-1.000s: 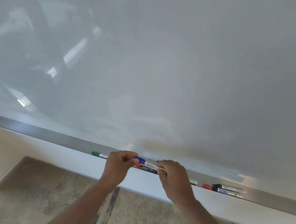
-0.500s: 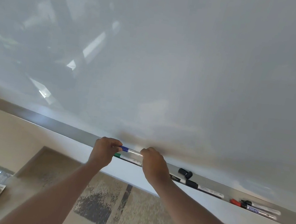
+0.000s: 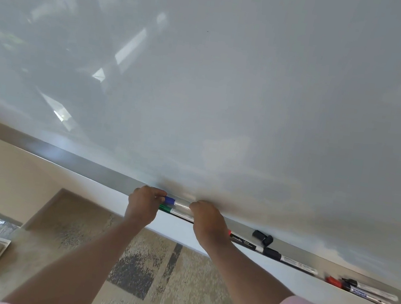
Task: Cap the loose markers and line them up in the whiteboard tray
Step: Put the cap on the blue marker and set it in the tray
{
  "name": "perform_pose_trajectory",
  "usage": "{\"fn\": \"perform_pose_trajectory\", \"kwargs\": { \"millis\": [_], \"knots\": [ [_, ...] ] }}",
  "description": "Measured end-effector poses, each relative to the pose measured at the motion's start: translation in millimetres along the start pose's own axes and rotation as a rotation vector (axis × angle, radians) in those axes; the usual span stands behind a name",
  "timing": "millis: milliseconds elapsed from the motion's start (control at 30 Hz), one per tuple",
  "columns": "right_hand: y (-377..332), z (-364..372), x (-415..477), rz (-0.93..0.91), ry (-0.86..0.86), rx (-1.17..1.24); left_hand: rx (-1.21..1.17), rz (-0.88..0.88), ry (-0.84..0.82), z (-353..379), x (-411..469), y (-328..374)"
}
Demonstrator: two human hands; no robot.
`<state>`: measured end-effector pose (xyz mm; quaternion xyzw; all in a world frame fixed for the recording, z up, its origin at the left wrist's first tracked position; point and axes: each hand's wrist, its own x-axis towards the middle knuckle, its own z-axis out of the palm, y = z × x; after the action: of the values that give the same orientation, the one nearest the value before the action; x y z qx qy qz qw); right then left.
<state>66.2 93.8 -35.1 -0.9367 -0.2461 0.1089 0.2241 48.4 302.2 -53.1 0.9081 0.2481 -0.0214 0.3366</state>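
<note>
Up at the whiteboard tray [image 3: 88,165], both hands close their fingers on one blue-capped marker [image 3: 177,202]: the left hand [image 3: 143,205] pinches the cap end, the right hand [image 3: 207,222] grips the barrel. A green-capped marker [image 3: 172,210] lies in the tray just below it. Farther right the tray holds two loose black caps [image 3: 262,237], a black marker [image 3: 290,259] and a cluster of red and black markers [image 3: 360,291].

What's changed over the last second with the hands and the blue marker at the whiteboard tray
Both hands, left hand and right hand, carried the blue marker leftward along the tray to just above the green marker. Both still grip it. The loose black caps and the other markers lie where they were.
</note>
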Motion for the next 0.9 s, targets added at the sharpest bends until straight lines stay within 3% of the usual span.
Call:
{"fn": "perform_pose_trajectory", "kwargs": {
  "millis": [600, 900],
  "knots": [
    [18.7, 0.3, -11.7, -0.086, 0.045, -0.017, 0.212, 0.104, 0.019, 5.4, -10.7, 4.3],
    [76.5, -31.2, -46.9, -0.039, 0.111, -0.09, 0.101, 0.151, 0.06, 18.5, -22.2, 23.6]
  ]
}}
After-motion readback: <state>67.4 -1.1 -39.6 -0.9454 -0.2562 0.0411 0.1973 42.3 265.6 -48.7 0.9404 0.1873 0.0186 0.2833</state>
